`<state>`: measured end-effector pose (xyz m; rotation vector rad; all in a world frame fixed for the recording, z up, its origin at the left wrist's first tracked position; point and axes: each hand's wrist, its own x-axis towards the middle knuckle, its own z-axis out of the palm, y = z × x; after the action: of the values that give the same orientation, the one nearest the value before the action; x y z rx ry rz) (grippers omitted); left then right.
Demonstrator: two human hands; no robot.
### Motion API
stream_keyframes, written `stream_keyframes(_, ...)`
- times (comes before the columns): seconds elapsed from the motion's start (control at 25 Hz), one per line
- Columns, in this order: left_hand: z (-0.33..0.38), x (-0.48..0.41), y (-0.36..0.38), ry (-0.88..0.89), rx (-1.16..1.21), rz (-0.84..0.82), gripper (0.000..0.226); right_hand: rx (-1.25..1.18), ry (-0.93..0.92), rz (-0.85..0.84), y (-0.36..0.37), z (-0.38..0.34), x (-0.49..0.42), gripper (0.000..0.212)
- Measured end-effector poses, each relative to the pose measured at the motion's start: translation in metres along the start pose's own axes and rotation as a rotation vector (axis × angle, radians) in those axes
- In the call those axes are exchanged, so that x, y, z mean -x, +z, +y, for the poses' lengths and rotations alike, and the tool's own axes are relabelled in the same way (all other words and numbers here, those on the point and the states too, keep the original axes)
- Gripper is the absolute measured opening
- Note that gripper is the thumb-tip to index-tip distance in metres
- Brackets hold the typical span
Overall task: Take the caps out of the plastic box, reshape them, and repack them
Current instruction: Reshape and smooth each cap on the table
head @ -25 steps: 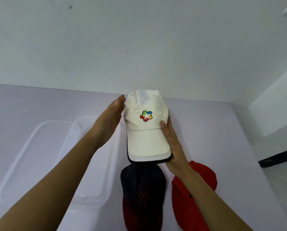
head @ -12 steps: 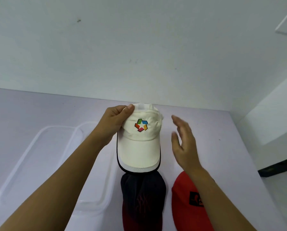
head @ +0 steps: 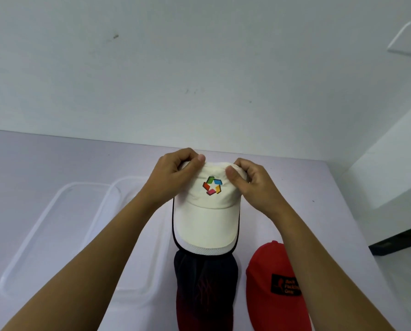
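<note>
A white cap (head: pixel 206 223) with a coloured logo is held above the table, brim toward me. My left hand (head: pixel 173 177) pinches the left top of its crown, and my right hand (head: pixel 252 185) pinches the right top. Below it on the table lies a dark navy-and-red cap (head: pixel 205 290), partly covered by the white brim. A red cap (head: pixel 276 287) with a black patch rests to its right. The clear plastic box (head: pixel 128 235) sits on the left, partly behind my left forearm.
A clear plastic lid (head: pixel 47 230) lies left of the box on the pale purple table (head: pixel 319 211). A white wall rises behind the table's far edge. At the right the table ends near a white ledge (head: pixel 390 168).
My right hand, open beside the cap half a second ago, has closed on the crown's right top. The left hand kept its grip. The cap sits slightly nearer me.
</note>
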<state>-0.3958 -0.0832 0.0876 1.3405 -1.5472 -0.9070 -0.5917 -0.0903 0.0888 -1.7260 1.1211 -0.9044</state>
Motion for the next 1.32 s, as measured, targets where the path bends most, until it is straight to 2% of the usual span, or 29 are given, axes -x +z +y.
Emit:
stream_keyframes(0.12,0.004,-0.001,-0.003,-0.031,-0.169,-0.094,0.029,0.059,-0.003,0.007,-0.001,0.006,0.001,0.018)
stream_keyframes(0.2,0.006,-0.002,-0.004,0.041,-0.276,-0.102,0.03,0.053,-0.013,-0.001,-0.004,0.006,0.0,0.013)
stream_keyframes(0.32,0.012,-0.001,-0.002,0.155,-0.347,-0.128,0.028,0.145,-0.101,0.038,-0.008,0.002,-0.002,0.017)
stream_keyframes(0.4,0.015,-0.002,0.002,0.172,-0.343,-0.107,0.019,0.197,-0.177,0.071,-0.009,0.0,-0.004,0.012)
stream_keyframes(0.48,0.018,-0.004,0.006,0.19,-0.346,-0.092,0.02,0.162,-0.181,0.065,-0.008,0.0,-0.003,0.014)
stream_keyframes(0.6,0.02,-0.005,0.013,0.153,-0.3,-0.088,0.037,0.065,-0.148,0.034,-0.004,0.001,-0.001,0.013)
stream_keyframes(0.68,0.02,-0.006,0.015,0.075,-0.148,-0.071,0.052,0.019,-0.151,0.082,-0.002,0.005,0.0,0.011)
stream_keyframes(0.72,0.02,-0.006,0.016,0.043,-0.051,-0.06,0.056,-0.036,-0.133,0.136,-0.003,0.01,0.001,0.022)
stream_keyframes(0.8,0.021,-0.006,0.015,-0.007,0.13,-0.047,0.057,-0.226,-0.062,0.178,-0.009,0.024,0.007,0.058)
stream_keyframes(0.88,0.022,-0.009,0.015,-0.049,0.251,-0.024,0.052,-0.339,0.053,0.07,-0.006,0.039,0.018,0.082)
stream_keyframes(0.96,0.022,-0.014,0.02,-0.082,0.3,0.009,0.053,-0.449,0.175,0.004,0.005,0.047,0.028,0.079)
stream_keyframes(1.08,0.014,-0.021,0.029,-0.106,0.286,0.041,0.059,-0.823,0.4,0.021,0.018,0.051,0.032,0.082)
stream_keyframes(1.12,0.012,-0.022,0.032,-0.114,0.258,0.045,0.06,-0.931,0.442,0.006,0.02,0.048,0.033,0.075)
stream_keyframes(1.2,0.009,-0.023,0.039,-0.13,0.222,0.065,0.06,-1.098,0.473,-0.032,0.021,0.044,0.034,0.055)
stream_keyframes(1.32,0.006,-0.016,0.044,-0.22,0.226,0.182,0.042,-1.17,0.384,-0.002,0.023,0.056,0.03,0.057)
